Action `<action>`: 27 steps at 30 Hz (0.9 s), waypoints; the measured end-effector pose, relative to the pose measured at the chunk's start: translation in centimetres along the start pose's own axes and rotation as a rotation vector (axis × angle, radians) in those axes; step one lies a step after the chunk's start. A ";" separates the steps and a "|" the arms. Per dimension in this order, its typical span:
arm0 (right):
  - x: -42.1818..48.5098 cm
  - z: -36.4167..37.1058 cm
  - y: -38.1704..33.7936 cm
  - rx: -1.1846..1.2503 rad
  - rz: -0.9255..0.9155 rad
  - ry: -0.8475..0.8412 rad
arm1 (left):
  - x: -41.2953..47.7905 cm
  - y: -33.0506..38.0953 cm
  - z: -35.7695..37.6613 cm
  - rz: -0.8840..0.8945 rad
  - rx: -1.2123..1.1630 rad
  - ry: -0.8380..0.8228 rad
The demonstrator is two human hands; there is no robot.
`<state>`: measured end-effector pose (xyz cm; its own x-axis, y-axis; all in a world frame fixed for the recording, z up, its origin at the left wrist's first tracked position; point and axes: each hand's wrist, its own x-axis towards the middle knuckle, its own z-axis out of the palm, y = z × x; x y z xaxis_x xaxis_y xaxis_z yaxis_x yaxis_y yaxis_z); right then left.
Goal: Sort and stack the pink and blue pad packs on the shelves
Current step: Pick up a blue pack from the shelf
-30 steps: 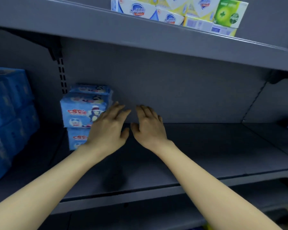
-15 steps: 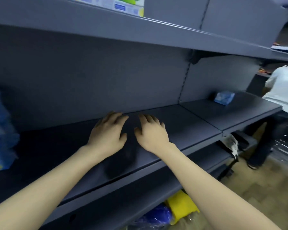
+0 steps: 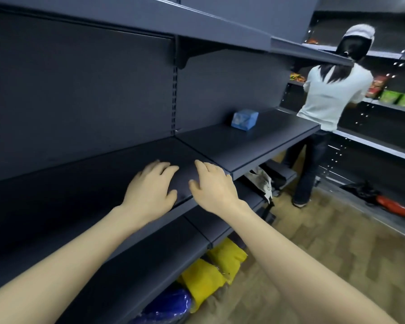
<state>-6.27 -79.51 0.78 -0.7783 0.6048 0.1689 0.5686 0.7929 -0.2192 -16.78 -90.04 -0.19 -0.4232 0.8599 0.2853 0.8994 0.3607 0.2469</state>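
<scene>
My left hand (image 3: 150, 187) and right hand (image 3: 214, 187) are empty, fingers loosely spread over the dark grey metal shelf (image 3: 87, 181), so I should reach for the lone blue pad pack (image 3: 244, 119) right of centre and grip both its sides squarely.

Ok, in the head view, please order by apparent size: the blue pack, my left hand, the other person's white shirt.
1. white shirt
2. left hand, enlarged by nearness to the camera
3. blue pack, clearly smallest
</scene>
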 end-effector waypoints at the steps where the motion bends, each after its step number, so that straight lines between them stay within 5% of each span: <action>1: 0.1 -0.2 1.3 -0.004 0.010 0.002 | 0.8 1.0 0.6 0.009 0.003 -0.007; 27: 10.2 -2.3 20.1 -0.043 0.248 0.008 | 21.8 11.1 9.4 0.233 -0.050 -0.070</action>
<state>-2.16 -57.24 0.30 -0.6117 0.7815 0.1226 0.7526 0.6227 -0.2141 -15.02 -63.90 0.02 -0.1945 0.9414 0.2754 0.9646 0.1325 0.2281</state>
